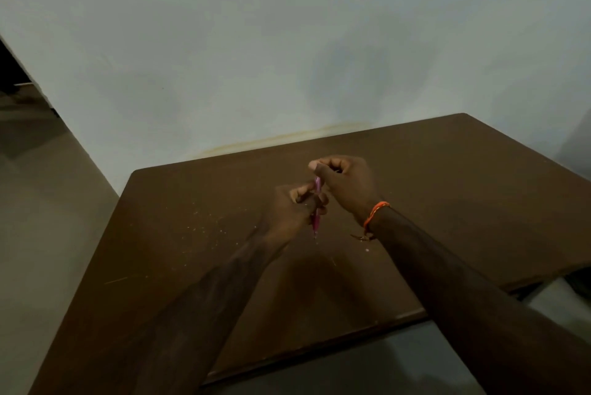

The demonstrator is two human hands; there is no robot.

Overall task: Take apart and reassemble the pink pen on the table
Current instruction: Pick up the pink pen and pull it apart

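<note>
The pink pen (316,203) stands nearly upright above the middle of the brown table (192,234), its tip pointing down. My left hand (294,212) grips the pen's lower half with curled fingers. My right hand (345,183) pinches the pen's upper end from above, thumb on top; an orange thread band circles that wrist. Most of the barrel is hidden by fingers. The picture is dim, so I cannot tell whether the pen's parts are joined or apart.
A small white speck (367,250) lies on the table under the right wrist, and light scratches (204,228) mark the wood at left. A pale wall (287,43) stands right behind the table's far edge. Floor shows to the left and the near right.
</note>
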